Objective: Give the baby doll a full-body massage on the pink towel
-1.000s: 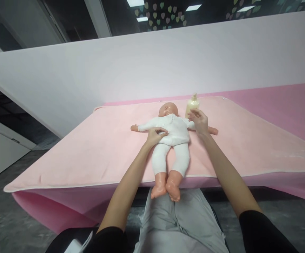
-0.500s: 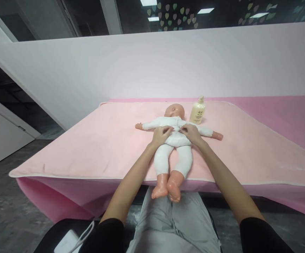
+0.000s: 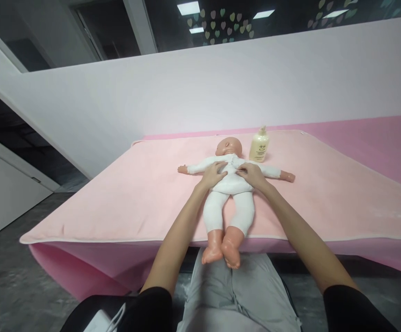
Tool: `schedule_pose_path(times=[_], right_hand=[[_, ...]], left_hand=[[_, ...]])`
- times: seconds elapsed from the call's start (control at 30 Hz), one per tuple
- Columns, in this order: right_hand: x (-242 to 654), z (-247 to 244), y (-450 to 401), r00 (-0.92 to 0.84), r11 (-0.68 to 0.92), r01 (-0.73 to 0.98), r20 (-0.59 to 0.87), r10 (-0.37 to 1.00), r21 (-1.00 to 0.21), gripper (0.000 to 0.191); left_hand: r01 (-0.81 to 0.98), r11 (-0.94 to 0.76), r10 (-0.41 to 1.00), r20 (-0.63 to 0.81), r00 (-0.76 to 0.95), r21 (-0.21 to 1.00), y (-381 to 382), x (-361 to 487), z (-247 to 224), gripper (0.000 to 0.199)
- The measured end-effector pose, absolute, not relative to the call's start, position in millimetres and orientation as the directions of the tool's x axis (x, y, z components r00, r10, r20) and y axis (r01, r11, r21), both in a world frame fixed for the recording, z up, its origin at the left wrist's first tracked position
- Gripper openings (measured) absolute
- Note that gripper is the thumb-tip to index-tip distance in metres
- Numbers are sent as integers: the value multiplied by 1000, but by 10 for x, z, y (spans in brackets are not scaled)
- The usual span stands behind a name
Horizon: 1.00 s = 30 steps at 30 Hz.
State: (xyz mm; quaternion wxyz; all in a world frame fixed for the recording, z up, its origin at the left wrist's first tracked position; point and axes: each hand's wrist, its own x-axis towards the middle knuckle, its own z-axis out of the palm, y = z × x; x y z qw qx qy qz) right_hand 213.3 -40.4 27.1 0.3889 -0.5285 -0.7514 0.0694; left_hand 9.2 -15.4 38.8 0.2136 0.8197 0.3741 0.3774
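A baby doll [image 3: 233, 184] in a white body and leggings lies face down on the pink blanket, its head turned to the left, arms spread out and bare feet over the front edge. My left hand [image 3: 214, 174] rests on the left side of its back, fingers apart and holding nothing. On the right side of the back lies my right hand [image 3: 251, 174], its thumb and fingertips close together at the white cloth; whether they pinch it is too small to tell.
A pale yellow pump bottle [image 3: 259, 145] stands beyond the doll's right-hand arm. The pink blanket [image 3: 124, 193] covers the table, with a white wall [image 3: 193, 92] behind. Grey trousers show below the front edge.
My left hand has shifted slightly up the doll's back and its fingers have spread. My right hand stays in about the same place. The camera view has tilted a little.
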Motion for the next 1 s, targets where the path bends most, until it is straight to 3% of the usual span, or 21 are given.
schedule_pose_path(times=[0.17,0.4,0.5,0.67,0.77,0.9,1.0], right_hand=[[2104,319,-488,-142,429,708,482,865,-561,13],[1958,564,-484,114,478,754,807,580,-450,46],[1897,538,-328,136,365,804,742,657,-470,47],[1882,309,-122,160,142,826,467,870,-545,31],[1927,262,-105,166,137,804,441,882,-578,26],[1947,300,-121,225,85,799,427,876,-596,19],[1931,310,-125,229,90,811,455,861,-578,19]], left_hand=[[564,-554,832,401,382,612,-120,76,437,24],[597,-548,833,447,325,586,-104,118,411,15],[617,-529,845,427,322,582,-103,93,406,16],[622,-549,834,414,365,558,-113,79,431,19],[670,-600,794,426,433,437,-176,108,477,23],[771,-619,743,433,511,151,-329,182,543,36],[760,-649,643,550,533,22,-420,240,579,47]])
